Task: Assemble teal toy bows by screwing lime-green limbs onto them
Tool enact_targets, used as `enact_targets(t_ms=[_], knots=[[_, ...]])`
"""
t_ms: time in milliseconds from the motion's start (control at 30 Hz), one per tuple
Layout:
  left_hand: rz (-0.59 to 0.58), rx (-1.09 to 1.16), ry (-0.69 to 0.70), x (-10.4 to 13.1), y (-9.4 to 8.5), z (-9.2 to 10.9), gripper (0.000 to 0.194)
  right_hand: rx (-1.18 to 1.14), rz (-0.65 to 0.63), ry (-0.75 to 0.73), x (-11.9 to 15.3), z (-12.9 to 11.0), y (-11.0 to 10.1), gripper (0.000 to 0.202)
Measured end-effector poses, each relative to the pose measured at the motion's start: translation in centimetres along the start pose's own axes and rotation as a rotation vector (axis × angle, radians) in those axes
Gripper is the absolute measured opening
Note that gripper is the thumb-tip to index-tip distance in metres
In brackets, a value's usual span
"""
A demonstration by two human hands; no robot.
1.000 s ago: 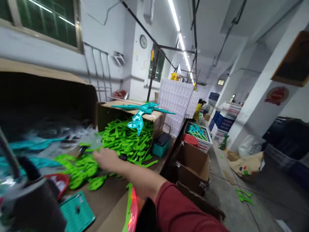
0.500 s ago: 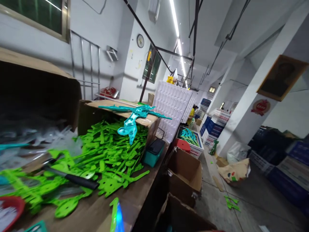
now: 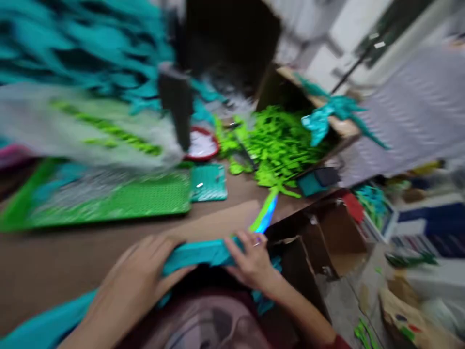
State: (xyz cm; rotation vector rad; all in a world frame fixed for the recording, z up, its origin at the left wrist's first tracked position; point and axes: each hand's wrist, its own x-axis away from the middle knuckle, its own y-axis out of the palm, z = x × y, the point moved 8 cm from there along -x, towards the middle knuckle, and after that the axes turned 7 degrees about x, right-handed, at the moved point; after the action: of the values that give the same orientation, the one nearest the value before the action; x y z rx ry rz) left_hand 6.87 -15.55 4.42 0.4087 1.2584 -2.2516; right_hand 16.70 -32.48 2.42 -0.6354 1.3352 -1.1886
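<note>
A teal plastic piece [image 3: 203, 253] lies across the front edge of the table, close to my body. My left hand [image 3: 140, 274] is closed around its left part, thumb below and fingers on top. My right hand [image 3: 250, 259], with a ring on one finger, grips its right end. A lime green and blue strip [image 3: 267, 213] sticks up just beyond my right hand. Flat brown cardboard [image 3: 218, 220] lies behind the teal piece. More teal material [image 3: 47, 320] extends at the lower left. The picture is blurred.
Green pieces [image 3: 279, 145] spill from a carton under a teal figure [image 3: 327, 116]. A green tray [image 3: 145, 196], red bowl [image 3: 201, 144] and teal box [image 3: 209, 182] stand behind my hands. A teal heap [image 3: 90, 48] fills the back left. Open cartons [image 3: 345, 237] stand right of the table.
The view has swung down and to the left. Both my hands and the teal piece they hold have come into view, along with the green tray and teal heap.
</note>
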Motion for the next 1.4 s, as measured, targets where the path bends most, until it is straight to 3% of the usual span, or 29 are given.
enact_targets(t_ms=[67, 133, 333, 533, 633, 800, 1033, 1133, 1300, 1400], knots=[[-0.055, -0.032, -0.136, 1.8, -1.1, -0.5, 0.051, 0.003, 0.123, 0.006, 0.3, 0.3, -0.5, 0.045], [-0.056, 0.049, -0.195, 2.0, -2.0, -0.6, 0.042, 0.019, 0.213, 0.003, 0.2, 0.3, -0.8, 0.039], [0.017, 0.186, -0.254, 1.8, -3.7, -0.1, 0.028, 0.037, 0.31, 0.011, 0.0, -0.2, -1.4, 0.036], [0.045, 0.219, -0.336, 3.3, -3.0, -1.1, 0.027, -0.049, 0.304, 0.023, 0.7, -0.1, 0.2, 0.044], [0.028, 0.17, -0.286, 3.3, -2.8, -1.3, 0.026, -0.083, 0.264, 0.016, 0.9, -0.2, 0.9, 0.046], [0.047, 0.098, -0.173, 3.1, -3.2, -0.9, 0.026, -0.088, 0.241, -0.017, 0.3, -0.4, 0.8, 0.038], [-0.018, 0.103, -0.262, 3.6, -3.1, -1.4, 0.029, -0.073, 0.317, -0.036, 0.3, -0.2, 0.6, 0.033], [-0.073, 0.163, -0.298, 3.7, -3.2, -0.5, 0.027, -0.002, 0.411, -0.029, 1.2, -0.2, 0.2, 0.026], [0.004, 0.255, -0.309, 2.8, -4.5, 2.3, 0.014, 0.063, 0.673, 0.044, 2.5, 0.7, -0.4, 0.033], [0.021, 0.215, -0.264, 1.9, -5.0, 3.4, 0.008, 0.047, 0.695, 0.058, 2.1, 1.0, -0.4, 0.04]])
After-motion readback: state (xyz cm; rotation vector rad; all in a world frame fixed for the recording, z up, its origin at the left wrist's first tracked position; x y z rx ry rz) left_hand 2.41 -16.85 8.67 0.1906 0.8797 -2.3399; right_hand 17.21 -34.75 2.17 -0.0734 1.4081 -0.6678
